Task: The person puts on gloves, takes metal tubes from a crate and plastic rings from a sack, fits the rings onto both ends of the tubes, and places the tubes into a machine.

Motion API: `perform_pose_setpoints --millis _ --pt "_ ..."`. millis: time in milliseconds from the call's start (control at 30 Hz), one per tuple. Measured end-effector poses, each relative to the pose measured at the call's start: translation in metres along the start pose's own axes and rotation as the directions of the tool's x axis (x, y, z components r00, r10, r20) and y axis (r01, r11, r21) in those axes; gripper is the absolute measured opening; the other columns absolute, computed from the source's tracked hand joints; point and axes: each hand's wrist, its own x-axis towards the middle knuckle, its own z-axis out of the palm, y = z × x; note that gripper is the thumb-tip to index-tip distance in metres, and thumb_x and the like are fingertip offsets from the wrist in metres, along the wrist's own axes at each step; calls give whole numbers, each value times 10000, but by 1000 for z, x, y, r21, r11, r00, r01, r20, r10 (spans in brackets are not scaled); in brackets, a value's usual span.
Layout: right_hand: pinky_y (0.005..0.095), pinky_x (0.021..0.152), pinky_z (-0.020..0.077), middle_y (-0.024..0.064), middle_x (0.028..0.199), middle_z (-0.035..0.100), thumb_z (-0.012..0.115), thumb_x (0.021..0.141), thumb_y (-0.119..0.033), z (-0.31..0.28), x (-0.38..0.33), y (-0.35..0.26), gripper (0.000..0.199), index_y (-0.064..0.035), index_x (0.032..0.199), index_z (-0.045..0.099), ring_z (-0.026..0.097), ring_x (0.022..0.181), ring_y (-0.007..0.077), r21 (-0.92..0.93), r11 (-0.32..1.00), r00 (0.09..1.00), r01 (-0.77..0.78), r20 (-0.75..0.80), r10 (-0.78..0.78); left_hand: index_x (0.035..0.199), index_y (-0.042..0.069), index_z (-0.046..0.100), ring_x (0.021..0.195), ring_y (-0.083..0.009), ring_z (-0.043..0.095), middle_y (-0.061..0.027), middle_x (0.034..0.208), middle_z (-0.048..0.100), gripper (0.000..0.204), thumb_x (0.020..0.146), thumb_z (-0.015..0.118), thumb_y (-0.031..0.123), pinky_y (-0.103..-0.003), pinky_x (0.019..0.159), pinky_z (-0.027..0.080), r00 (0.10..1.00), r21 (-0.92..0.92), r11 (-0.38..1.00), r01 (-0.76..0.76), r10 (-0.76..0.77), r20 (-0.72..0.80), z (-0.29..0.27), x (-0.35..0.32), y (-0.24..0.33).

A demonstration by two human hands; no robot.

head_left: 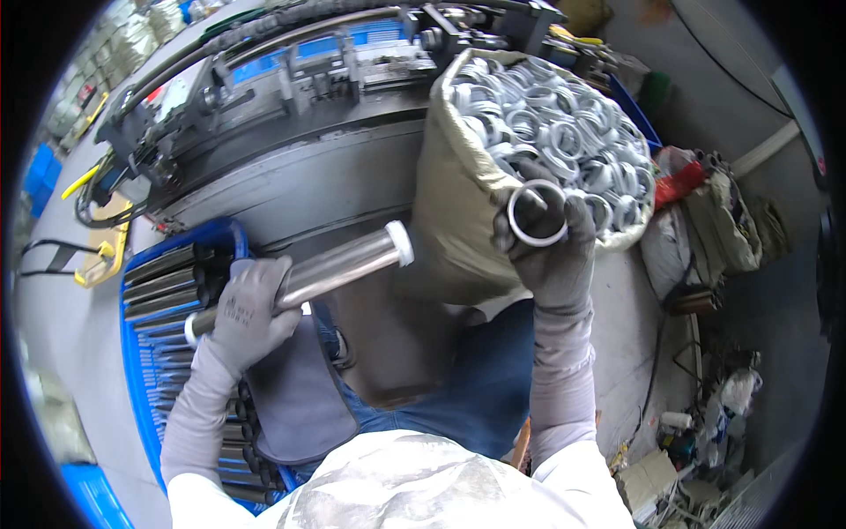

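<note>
My left hand (249, 310), in a grey glove, is closed around a shiny metal tube (342, 267). The tube slants up to the right, with a white collar (399, 243) on its far end and another pale band at the near end beside my wrist. In my gloved right hand (557, 263) a whitish ring (539, 242) is gripped by its edges, its opening turned toward me. Behind that hand stands a big beige sack (451, 220) filled with similar grey-white rings (564, 106). The ring and the tube are apart.
On my left, a blue crate (134, 370) holds several dark tubes (167, 278). A machine with rails and clamps (326, 84) runs along the bench ahead. A grey pad (295, 397) lies by my left leg. Bags and scraps (696, 441) litter the right side.
</note>
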Motion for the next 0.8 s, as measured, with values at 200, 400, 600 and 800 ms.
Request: perform_pose_setpoints --millis 200,400,600,800 --pt "344 693 604 150 1127 730 556 1075 -554 -31 -5 98 685 -28 1512 519 711 834 206 -518 834 980 -189 -40 197 1410 78 564 1144 -375 627 -167 1210 649 627 827 770 182 -494 993 495 957 271 962 -20 97 -274 -12 115 -26" --pt "284 698 563 19 870 614 614 1074 -413 -64 3 154 473 -14 1326 655 624 794 126 -608 683 908 -405 -179 380 1453 114 562 1281 -379 610 -185 1345 654 558 923 725 177 -508 1116 464 931 459 883 103 76 -356 -33 264 -80" --pt "276 699 554 5 907 636 662 1059 -315 -45 7 145 493 44 1396 625 617 820 97 -527 738 904 -421 -173 392 1451 117 556 1333 -374 603 -182 1405 639 550 923 712 111 -500 1153 447 953 540 795 276 -152 -263 -16 363 -120" --pt "281 745 570 7 1010 669 669 1063 -239 -61 9 136 499 27 1477 586 631 872 92 -611 705 926 -359 -140 350 1416 121 561 1388 -364 577 -163 1446 625 504 928 655 37 -505 1162 444 973 607 760 231 -193 -129 15 396 -116"
